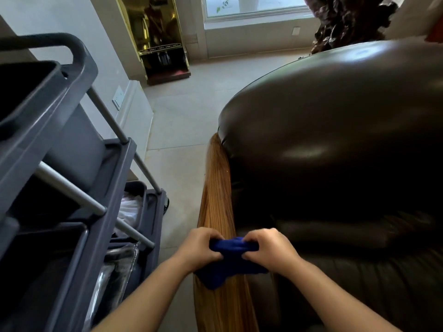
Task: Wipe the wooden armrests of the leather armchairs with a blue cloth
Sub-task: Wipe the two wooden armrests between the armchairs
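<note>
- A blue cloth point(231, 261) is seen low in the centre of the frame, bunched up and lying over the wooden armrest point(217, 202).
- The cloth's left end is gripped by the left hand point(197, 250), with the fingers curled down over the fabric.
- Its right end is gripped by the right hand point(269, 251), the fingers likewise clenched into the fabric; the two hands are held close together with the cloth between them.
- Both bare forearms are seen entering from the bottom edge of the frame.
- The armrest is shown running from the bottom centre up toward mid-frame, with its grain visible, directly beside the dark leather armchair point(340, 144) that fills the right half.
- A grey cleaning cart point(72, 164) with metal rails is seen along the left side, apart from the armchair across a strip of pale tiled floor point(177, 130).
- A gold-framed cabinet point(158, 37) is seen at the upper centre against the wall, with a window point(254, 6) to its right.
</note>
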`<state>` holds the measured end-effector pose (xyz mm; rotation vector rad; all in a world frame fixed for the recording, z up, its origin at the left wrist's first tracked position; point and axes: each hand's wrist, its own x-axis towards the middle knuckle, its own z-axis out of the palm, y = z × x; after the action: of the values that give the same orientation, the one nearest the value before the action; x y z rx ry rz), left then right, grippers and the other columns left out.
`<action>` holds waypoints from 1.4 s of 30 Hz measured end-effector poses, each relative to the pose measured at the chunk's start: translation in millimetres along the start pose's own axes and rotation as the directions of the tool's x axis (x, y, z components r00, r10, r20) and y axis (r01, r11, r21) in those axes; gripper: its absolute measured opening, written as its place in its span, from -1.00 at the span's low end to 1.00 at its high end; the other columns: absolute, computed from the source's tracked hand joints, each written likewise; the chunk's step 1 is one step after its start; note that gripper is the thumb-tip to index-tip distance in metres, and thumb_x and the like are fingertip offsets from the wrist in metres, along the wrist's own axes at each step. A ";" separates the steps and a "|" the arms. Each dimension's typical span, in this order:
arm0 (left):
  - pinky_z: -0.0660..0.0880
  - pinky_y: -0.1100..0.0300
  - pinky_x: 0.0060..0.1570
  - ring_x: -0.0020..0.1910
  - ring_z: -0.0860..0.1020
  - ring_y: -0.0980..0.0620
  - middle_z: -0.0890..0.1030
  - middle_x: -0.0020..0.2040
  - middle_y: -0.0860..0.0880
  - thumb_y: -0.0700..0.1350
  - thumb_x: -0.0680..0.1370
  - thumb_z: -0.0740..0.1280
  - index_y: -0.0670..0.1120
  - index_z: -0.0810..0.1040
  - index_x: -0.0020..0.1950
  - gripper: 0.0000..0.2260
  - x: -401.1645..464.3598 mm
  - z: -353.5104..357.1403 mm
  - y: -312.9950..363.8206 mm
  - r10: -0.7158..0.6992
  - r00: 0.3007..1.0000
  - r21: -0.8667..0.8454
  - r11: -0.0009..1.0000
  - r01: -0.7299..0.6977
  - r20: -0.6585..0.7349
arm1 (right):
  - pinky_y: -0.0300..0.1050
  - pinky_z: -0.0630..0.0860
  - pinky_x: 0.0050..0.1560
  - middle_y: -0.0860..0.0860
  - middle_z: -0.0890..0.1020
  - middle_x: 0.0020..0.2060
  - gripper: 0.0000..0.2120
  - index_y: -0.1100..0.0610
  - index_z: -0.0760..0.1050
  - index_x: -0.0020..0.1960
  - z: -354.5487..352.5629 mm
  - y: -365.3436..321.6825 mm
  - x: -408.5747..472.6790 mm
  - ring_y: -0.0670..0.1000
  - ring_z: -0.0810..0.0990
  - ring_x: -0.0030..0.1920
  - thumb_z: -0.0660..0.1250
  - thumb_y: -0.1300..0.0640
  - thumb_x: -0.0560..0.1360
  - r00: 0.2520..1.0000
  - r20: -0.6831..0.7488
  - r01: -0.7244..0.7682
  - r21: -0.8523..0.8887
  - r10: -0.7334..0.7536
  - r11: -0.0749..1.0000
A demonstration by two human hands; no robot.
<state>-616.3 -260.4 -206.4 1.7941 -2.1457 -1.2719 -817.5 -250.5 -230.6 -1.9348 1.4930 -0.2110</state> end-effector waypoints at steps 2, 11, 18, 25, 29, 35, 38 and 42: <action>0.42 0.40 -0.18 -0.11 0.54 0.22 0.59 -0.08 0.12 -0.14 0.38 0.44 0.04 0.58 0.03 -0.75 -7.2 -16.8 17.5 0.012 1.000 -0.020 1.000 -0.012 0.022 | -0.33 0.47 -0.17 -0.19 0.56 -0.16 -0.76 -0.14 0.52 0.03 -22.6 -9.8 -8.8 -0.20 0.54 -0.15 0.41 -0.03 0.37 1.000 -0.002 -0.023 0.091 0.023 0.996; 0.59 0.18 -0.04 -0.08 0.61 0.09 0.63 -0.06 0.02 -0.18 0.39 0.43 0.03 0.57 0.01 -0.77 -54.4 -77.3 150.7 0.193 0.966 0.035 0.979 -0.202 0.172 | -0.36 0.48 -0.26 -0.15 0.64 -0.25 -0.79 -0.10 0.61 -0.10 -157.2 -38.2 -96.5 -0.22 0.60 -0.23 0.49 0.06 0.28 0.998 -0.055 -0.014 0.204 0.025 0.979; 0.52 0.36 -0.12 -0.10 0.59 0.13 0.63 -0.07 0.06 -0.21 0.40 0.43 -0.01 0.57 0.09 -0.72 -104.6 -64.8 316.4 0.362 0.910 0.146 0.908 -0.393 0.202 | -0.25 0.53 -0.11 -0.08 0.66 -0.20 -0.74 0.02 0.62 -0.02 -272.5 -28.8 -238.6 -0.13 0.61 -0.18 0.46 0.17 0.29 0.965 -0.256 -0.030 0.129 0.063 0.991; 0.43 0.50 -0.22 -0.24 0.54 0.19 0.63 -0.10 0.02 -0.29 0.36 0.43 -0.09 0.58 0.05 -0.71 -158.4 49.6 481.8 0.523 0.832 0.180 0.815 -0.552 0.183 | -0.12 0.54 0.06 0.01 0.68 -0.09 -0.69 0.07 0.60 0.04 -344.9 55.8 -420.8 -0.03 0.63 -0.06 0.44 0.21 0.31 0.914 -0.394 -0.054 0.114 0.095 0.992; 0.50 0.33 -0.10 -0.12 0.57 0.08 0.65 -0.02 -0.06 -0.30 0.38 0.43 -0.12 0.57 0.10 -0.69 -182.1 130.2 560.1 0.542 0.812 0.129 0.808 -0.574 0.217 | -0.10 0.55 0.02 -0.05 0.66 -0.15 -0.71 0.03 0.60 0.03 -372.5 114.8 -516.9 -0.06 0.61 -0.10 0.43 0.19 0.31 0.907 -0.402 -0.089 0.109 0.126 0.990; 0.53 0.33 -0.10 -0.07 0.60 0.07 0.65 0.02 -0.04 -0.29 0.40 0.42 -0.09 0.56 0.11 -0.69 -193.4 213.5 641.8 0.536 0.793 0.029 0.823 -0.567 0.287 | -0.28 0.54 -0.10 -0.07 0.65 -0.12 -0.73 -0.01 0.56 0.03 -407.9 188.3 -610.0 -0.11 0.62 -0.10 0.43 0.18 0.35 0.917 -0.361 -0.106 0.182 0.167 0.978; 0.55 0.30 -0.09 -0.05 0.61 0.07 0.65 0.01 -0.03 -0.28 0.40 0.42 -0.03 0.56 0.08 -0.70 -178.5 238.8 666.0 0.520 0.800 -0.005 0.839 -0.544 0.301 | -0.27 0.55 -0.10 -0.07 0.63 -0.09 -0.73 -0.01 0.53 0.05 -424.5 223.7 -623.0 -0.10 0.61 -0.07 0.43 0.15 0.37 0.924 -0.342 -0.108 0.196 0.171 0.975; 0.55 0.24 -0.01 -0.02 0.61 0.02 0.65 0.04 -0.08 -0.28 0.39 0.42 -0.08 0.56 0.11 -0.68 -145.8 273.8 679.0 0.510 0.806 0.008 0.843 -0.537 0.300 | -0.27 0.56 -0.10 -0.05 0.63 -0.08 -0.71 0.00 0.53 0.06 -430.2 272.2 -620.0 -0.11 0.62 -0.07 0.44 0.15 0.35 0.936 -0.300 -0.129 0.205 0.187 0.970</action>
<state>-1249.2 -6.2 96.9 0.9409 -2.6312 -1.3504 -1457.1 103.7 99.6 -1.6809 1.7613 -0.5895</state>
